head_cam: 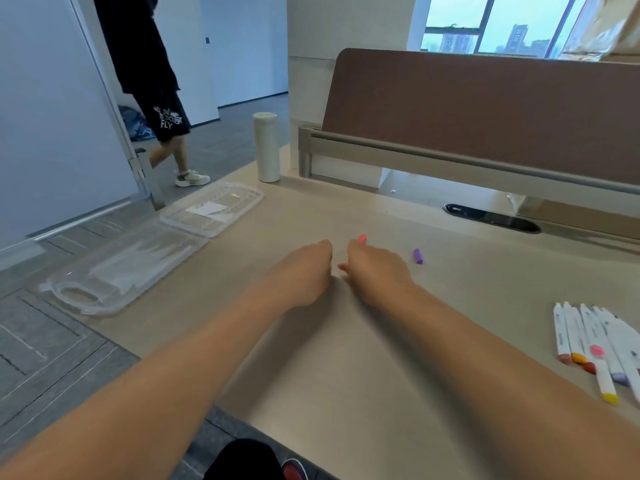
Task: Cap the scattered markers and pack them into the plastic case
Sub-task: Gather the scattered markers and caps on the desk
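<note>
My right hand [375,271] is at mid-desk with its fingers curled round a pink marker [362,239]; only the pink end shows above the knuckles. Just left of it, almost touching, my left hand [304,271] has its fingers curled downward, and whatever is inside them is hidden. A loose purple cap [418,256] lies on the desk right of my right hand. Several white markers [588,344] with coloured ends lie in a bunch at the right edge. The clear plastic case [138,254] lies open flat at the desk's left corner.
A white cylindrical bottle [266,147] stands behind the case. A brown partition [485,109] closes the back of the desk, with a black cable slot [491,218] in front of it. A person [166,109] walks on the floor at far left.
</note>
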Available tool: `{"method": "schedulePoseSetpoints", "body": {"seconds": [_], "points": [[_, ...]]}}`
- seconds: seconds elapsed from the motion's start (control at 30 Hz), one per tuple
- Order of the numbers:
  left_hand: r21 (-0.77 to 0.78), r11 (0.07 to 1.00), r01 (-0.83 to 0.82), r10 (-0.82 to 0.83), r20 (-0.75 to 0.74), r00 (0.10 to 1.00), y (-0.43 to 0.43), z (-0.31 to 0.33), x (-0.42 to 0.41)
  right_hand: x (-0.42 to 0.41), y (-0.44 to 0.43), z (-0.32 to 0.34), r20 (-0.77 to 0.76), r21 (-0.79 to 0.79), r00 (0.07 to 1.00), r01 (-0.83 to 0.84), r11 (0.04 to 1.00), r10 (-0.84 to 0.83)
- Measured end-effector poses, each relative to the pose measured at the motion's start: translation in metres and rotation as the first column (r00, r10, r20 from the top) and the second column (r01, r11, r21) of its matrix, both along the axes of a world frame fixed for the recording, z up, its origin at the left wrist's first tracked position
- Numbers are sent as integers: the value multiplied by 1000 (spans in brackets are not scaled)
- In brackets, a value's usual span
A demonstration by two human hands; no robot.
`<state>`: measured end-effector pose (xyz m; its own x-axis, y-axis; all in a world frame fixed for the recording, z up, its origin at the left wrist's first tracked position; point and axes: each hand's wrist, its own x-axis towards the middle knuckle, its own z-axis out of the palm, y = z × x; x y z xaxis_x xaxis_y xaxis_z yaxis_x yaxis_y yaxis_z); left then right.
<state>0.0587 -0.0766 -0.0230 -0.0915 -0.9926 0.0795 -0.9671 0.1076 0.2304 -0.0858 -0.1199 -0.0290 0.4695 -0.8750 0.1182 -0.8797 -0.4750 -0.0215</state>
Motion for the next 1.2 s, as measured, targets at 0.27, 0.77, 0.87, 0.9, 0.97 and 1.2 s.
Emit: {"method": "schedulePoseSetpoints", "body": {"seconds": [0.27, 0.77, 0.87, 0.9, 0.97, 1.2], "points": [[-151, 987, 58, -80, -145, 986, -40, 1, -45, -68, -21, 6, 315, 22, 926, 211, 977, -207], [-51, 982, 181, -181, -4, 983, -87, -17, -88, -97, -63, -6, 240, 145, 889, 366, 919, -391], [-29, 985, 169, -168, 25, 985, -86, -18, -89, -93, -61, -7, 150, 71, 925, 343, 937, -350], [-27, 986, 167, -166, 35, 986, -85, -17, -89, -92, -61, -7, 108, 50, 934, 336, 940, -340], [-15, 986, 165, -164, 61, 985, -82, -15, -88, -89, -59, -7, 55, 30, 942, 330, 944, -331], [-13, 985, 170, -168, 71, 983, -70, -12, -84, -71, -46, -8, 116, 63, 941, 313, 948, -318]]}}
